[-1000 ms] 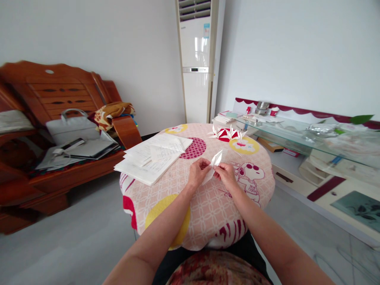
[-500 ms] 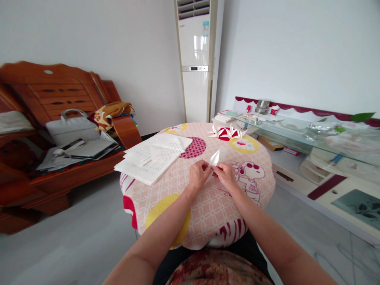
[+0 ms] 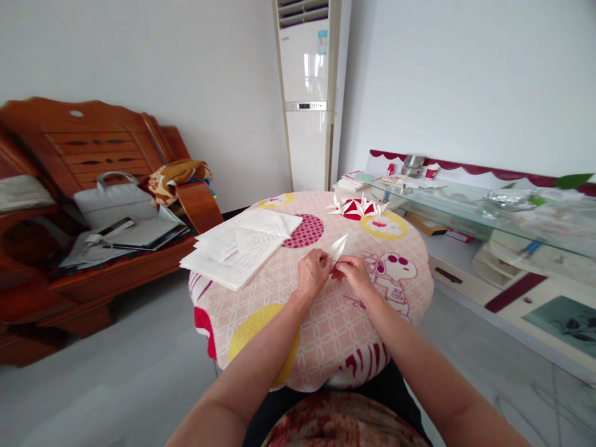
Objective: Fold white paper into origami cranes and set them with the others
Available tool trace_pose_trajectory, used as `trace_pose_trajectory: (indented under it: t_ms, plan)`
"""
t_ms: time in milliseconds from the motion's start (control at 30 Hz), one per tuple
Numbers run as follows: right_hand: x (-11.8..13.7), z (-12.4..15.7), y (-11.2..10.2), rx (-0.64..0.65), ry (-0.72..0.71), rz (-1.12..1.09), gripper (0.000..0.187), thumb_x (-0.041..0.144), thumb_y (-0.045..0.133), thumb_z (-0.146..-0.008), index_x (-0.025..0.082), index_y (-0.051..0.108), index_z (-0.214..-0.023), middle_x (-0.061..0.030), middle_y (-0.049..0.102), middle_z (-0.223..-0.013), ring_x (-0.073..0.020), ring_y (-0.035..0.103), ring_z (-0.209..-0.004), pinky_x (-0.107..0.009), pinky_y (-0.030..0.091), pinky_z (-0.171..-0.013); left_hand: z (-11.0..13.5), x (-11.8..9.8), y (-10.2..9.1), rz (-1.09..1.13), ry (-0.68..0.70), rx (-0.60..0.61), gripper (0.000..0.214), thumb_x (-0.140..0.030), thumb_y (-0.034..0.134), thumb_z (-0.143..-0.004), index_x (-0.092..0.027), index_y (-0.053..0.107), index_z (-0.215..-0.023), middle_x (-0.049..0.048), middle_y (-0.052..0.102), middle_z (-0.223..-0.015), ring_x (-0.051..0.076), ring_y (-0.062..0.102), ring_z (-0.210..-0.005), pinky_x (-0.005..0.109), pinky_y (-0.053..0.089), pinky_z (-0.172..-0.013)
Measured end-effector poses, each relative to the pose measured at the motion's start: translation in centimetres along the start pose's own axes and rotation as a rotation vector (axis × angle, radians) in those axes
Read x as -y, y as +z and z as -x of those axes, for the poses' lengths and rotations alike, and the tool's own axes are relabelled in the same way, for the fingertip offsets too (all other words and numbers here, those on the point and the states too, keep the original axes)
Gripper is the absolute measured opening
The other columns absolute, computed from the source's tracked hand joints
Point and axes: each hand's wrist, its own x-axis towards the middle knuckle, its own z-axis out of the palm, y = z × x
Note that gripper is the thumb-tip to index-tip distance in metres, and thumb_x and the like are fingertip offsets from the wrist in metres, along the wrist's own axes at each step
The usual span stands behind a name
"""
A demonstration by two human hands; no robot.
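A small folded white paper piece (image 3: 338, 247) sticks up between my two hands over the round table (image 3: 326, 323) with its patterned pink cloth. My left hand (image 3: 311, 274) pinches the paper's lower left side with closed fingers. Close against it, my right hand (image 3: 352, 274) pinches the lower right side. Both hands hover just above the cloth near a cartoon dog print (image 3: 393, 268). Only the paper's pointed upper tip shows; the rest is hidden by my fingers.
A stack of printed papers (image 3: 237, 245) lies on the table's left. A red-and-white folded paper piece (image 3: 357, 207) sits at the far edge. A wooden bench (image 3: 88, 205) with a grey bag stands left, a glass-topped cabinet (image 3: 470, 211) right, an air conditioner (image 3: 307, 93) behind.
My hands have drawn closer together and lower toward the cloth, and less of the white paper shows above my fingers than a second ago.
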Motion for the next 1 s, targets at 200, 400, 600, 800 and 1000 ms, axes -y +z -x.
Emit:
trace_pose_trajectory:
  t_ms: [200,400,600,800,1000]
  plan:
    - [0.29,-0.02,0.07,0.002,0.015,-0.015,0.018,0.026,0.058,-0.072,0.018,0.067,-0.058,-0.0015,0.064,-0.054,-0.0138,0.056,-0.047,-0.024,0.040,-0.045,-0.14,-0.06,-0.24,0.038,-0.035,0.014,0.007,-0.015,0.059,-0.078,-0.016,0.064,-0.072,0.0024,0.065,-0.072,0.014,0.058,-0.067,0.025,0.040,-0.065]
    - [0.57,0.16,0.09,0.030,0.022,-0.027,0.020,0.031,0.059,-0.073,0.018,0.066,-0.060,-0.0016,0.065,-0.057,-0.0146,0.057,-0.050,-0.024,0.040,-0.045,-0.36,-0.08,-0.77,0.165,-0.115,0.053,0.009,-0.017,0.059,-0.077,-0.014,0.065,-0.070,0.0015,0.066,-0.067,0.013,0.059,-0.061,0.023,0.040,-0.061]
    - [0.34,0.10,0.00,0.012,0.027,0.035,0.019,0.031,0.056,-0.073,0.019,0.064,-0.059,-0.0013,0.064,-0.056,-0.0156,0.057,-0.050,-0.025,0.040,-0.044,-0.44,0.11,-0.81,0.249,-0.164,0.087,0.009,-0.017,0.061,-0.076,-0.014,0.066,-0.068,0.0004,0.066,-0.064,0.012,0.058,-0.057,0.023,0.041,-0.059]
    - [-0.17,-0.01,-0.17,-0.051,-0.009,0.170,0.017,0.026,0.053,-0.072,0.019,0.063,-0.061,0.0002,0.062,-0.054,-0.0142,0.055,-0.047,-0.024,0.039,-0.044,-0.34,-0.07,-0.56,0.229,-0.156,0.095,0.009,-0.016,0.061,-0.075,-0.014,0.066,-0.068,0.0010,0.066,-0.065,0.013,0.059,-0.059,0.023,0.040,-0.060]
    - [-0.23,-0.05,-0.16,-0.077,-0.018,0.178,0.015,0.030,0.059,-0.073,0.018,0.065,-0.066,0.0011,0.061,-0.054,-0.0141,0.055,-0.047,-0.023,0.038,-0.043,-0.20,-0.11,-0.34,0.223,-0.122,0.082,0.009,-0.017,0.061,-0.076,-0.013,0.066,-0.070,0.0014,0.066,-0.066,0.013,0.060,-0.061,0.023,0.040,-0.060]
